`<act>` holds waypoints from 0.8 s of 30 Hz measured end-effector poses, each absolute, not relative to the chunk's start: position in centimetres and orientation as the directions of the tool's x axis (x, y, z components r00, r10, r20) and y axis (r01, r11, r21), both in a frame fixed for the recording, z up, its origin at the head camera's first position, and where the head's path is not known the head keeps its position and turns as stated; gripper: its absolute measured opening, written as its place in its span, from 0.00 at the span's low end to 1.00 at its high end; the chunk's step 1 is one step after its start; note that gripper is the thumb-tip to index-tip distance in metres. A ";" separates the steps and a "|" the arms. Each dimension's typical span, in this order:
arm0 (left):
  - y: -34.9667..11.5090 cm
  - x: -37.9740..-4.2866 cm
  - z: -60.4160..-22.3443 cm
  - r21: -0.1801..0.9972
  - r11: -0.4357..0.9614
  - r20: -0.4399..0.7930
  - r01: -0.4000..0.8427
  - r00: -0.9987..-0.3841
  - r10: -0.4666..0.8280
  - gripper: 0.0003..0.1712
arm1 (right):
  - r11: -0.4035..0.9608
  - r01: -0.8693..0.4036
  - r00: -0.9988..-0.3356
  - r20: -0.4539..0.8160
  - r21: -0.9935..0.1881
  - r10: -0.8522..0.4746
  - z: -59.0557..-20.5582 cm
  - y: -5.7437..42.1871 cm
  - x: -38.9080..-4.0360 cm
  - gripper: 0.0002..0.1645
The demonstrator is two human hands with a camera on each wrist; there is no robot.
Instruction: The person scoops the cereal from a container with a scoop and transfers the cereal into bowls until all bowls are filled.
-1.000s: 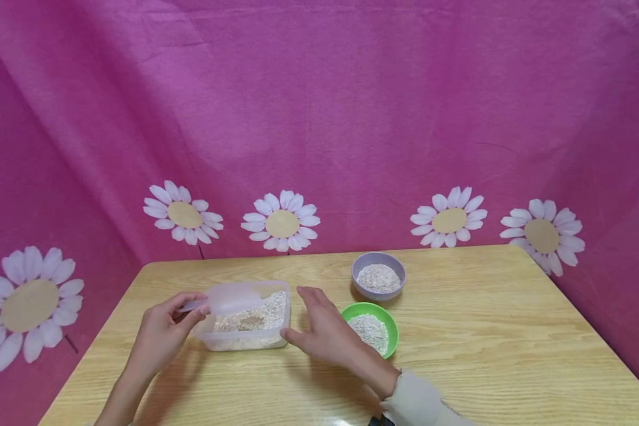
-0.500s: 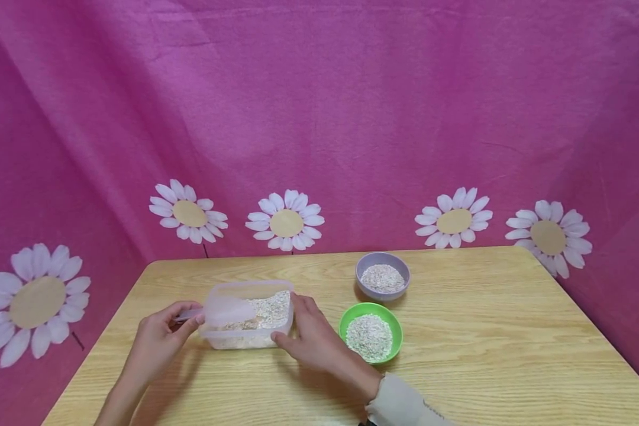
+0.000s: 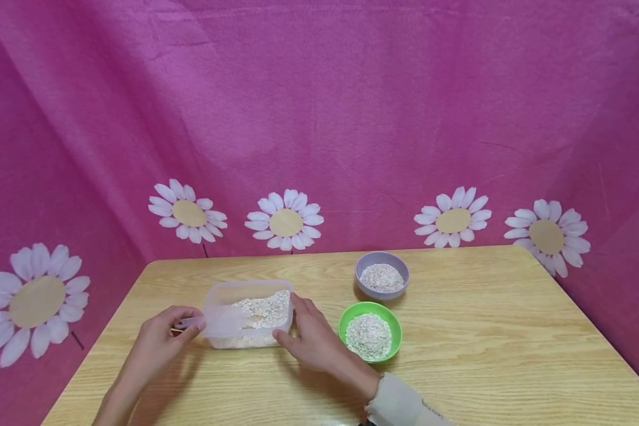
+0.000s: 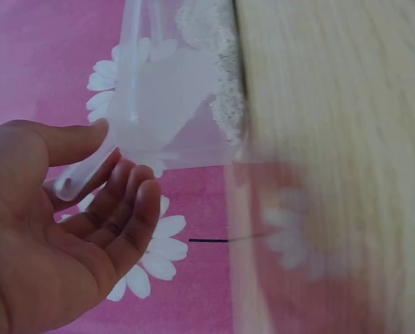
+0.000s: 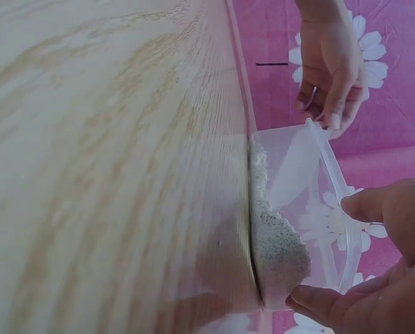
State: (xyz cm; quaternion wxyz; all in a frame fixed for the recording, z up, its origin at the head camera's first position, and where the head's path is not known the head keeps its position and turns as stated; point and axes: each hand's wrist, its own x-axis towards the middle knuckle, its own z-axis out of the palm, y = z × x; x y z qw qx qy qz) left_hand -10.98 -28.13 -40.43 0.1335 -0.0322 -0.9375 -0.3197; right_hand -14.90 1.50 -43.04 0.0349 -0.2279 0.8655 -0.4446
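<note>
A translucent rectangular plastic container stands on the table, partly filled with pale flakes like oats, heaped toward its right end. My left hand pinches the handle of a translucent scoop between thumb and fingers, just outside the container's left rim. Inside, the wide scoop head tilts down to the flakes; its lower edge is hard to make out. At the right end, my right hand holds the container, thumb on the near side and fingers round the far corner. The right wrist view shows its thumb at the rim.
A green bowl of flakes stands right of the container, close to my right forearm. Behind it is a purple bowl, also holding flakes. The wooden table reaches a pink curtain with printed daisies at the back.
My right hand has moved left onto the container's end and taken hold of it. In my left hand the scoop has shifted, its head now lying over the container's left part.
</note>
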 end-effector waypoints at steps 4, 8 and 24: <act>-28.2 -11.4 -40.9 0.562 0.805 0.287 0.191 -0.957 0.027 0.09 | 0.510 -0.368 -0.893 0.143 -0.777 -0.426 -42.8 1.7 -14.8 0.50; -28.1 -11.7 -40.8 0.552 0.808 0.285 0.205 -0.957 0.048 0.09 | 0.511 -0.375 -0.891 0.150 -0.774 -0.428 -42.6 1.9 -14.9 0.49; -27.4 -12.7 -40.9 0.543 0.811 0.266 0.221 -0.960 0.083 0.08 | 0.492 -0.324 -0.921 0.151 -0.808 -0.359 -40.1 7.1 -13.3 0.49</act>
